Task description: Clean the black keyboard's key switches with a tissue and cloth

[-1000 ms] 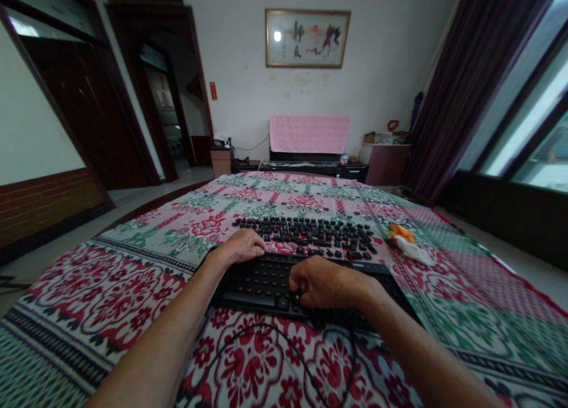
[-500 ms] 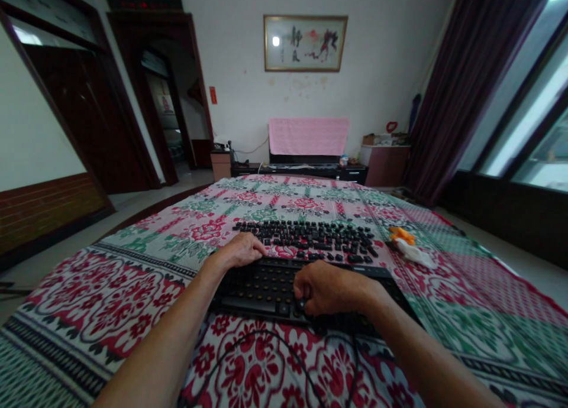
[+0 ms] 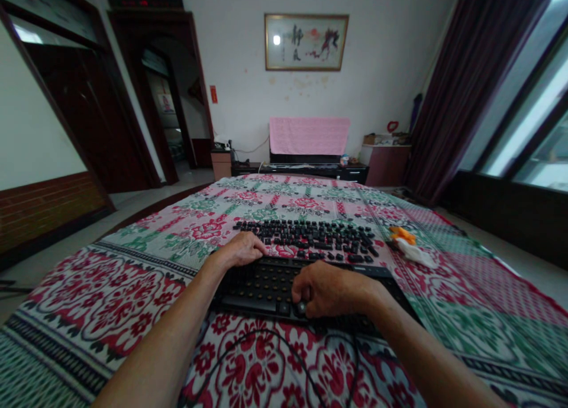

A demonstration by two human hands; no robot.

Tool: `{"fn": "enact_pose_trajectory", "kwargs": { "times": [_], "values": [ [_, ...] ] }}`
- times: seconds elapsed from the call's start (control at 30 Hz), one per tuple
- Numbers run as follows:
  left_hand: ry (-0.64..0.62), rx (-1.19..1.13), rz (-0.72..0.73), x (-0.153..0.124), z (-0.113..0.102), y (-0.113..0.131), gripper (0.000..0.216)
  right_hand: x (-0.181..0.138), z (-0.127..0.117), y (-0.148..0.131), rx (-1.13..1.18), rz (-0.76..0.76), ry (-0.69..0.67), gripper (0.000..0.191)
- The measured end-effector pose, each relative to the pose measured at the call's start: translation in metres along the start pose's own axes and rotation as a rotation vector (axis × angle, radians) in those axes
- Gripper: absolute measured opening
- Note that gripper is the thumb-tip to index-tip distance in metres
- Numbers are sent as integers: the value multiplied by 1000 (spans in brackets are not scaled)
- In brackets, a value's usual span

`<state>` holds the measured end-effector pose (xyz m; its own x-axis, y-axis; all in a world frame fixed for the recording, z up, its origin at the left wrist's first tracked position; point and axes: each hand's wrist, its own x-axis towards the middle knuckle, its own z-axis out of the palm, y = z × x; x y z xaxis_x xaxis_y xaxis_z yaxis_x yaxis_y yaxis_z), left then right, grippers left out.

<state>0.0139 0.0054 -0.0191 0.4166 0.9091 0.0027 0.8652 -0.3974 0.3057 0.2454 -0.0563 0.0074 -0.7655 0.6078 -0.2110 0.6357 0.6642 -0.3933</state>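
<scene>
A black keyboard [image 3: 261, 287] lies on the patterned cloth, most of its keycaps off and the small round key seats showing. My left hand [image 3: 243, 249] grips its far left edge, thumb and fingers closed against the frame. Over the lower middle of the keyboard, my right hand [image 3: 326, 288] is curled, its fingertips pinched on a dark keycap at the bottom row; the keycap is mostly hidden. Just beyond the keyboard, several loose black keycaps [image 3: 319, 233] are spread in rough rows. A cable [image 3: 284, 337] loops over the cloth on the near side.
The floral cloth [image 3: 146, 284] covers the broad surface under everything. To the right lie an orange item [image 3: 403, 235] and a crumpled white cloth [image 3: 417, 254]. A low cabinet with a pink cloth [image 3: 309, 136] over a screen stands by the far wall.
My right hand has shifted very slightly left, staying curled at the bottom row. My left hand keeps its hold on the keyboard edge.
</scene>
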Motion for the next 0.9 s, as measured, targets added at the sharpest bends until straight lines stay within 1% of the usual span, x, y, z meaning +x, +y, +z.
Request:
{"fn": "enact_pose_trajectory", "kwargs": {
  "times": [0.13,0.4,0.63,0.77,0.9],
  "values": [
    [8,8,9,1,1,-1,31,0,0,-2,8,1,-3,31],
    [20,20,4,1,1,0,30,1,2,-2,-2,-42,17,34],
    [15,0,-8,-1,-1,2,30,3,4,-1,2,-37,7,35],
    [11,2,-6,0,0,1,30,3,5,-1,-6,-42,33,36],
    [9,-5,2,0,0,1,31,1,0,0,-15,-44,43,32]
  ]
}}
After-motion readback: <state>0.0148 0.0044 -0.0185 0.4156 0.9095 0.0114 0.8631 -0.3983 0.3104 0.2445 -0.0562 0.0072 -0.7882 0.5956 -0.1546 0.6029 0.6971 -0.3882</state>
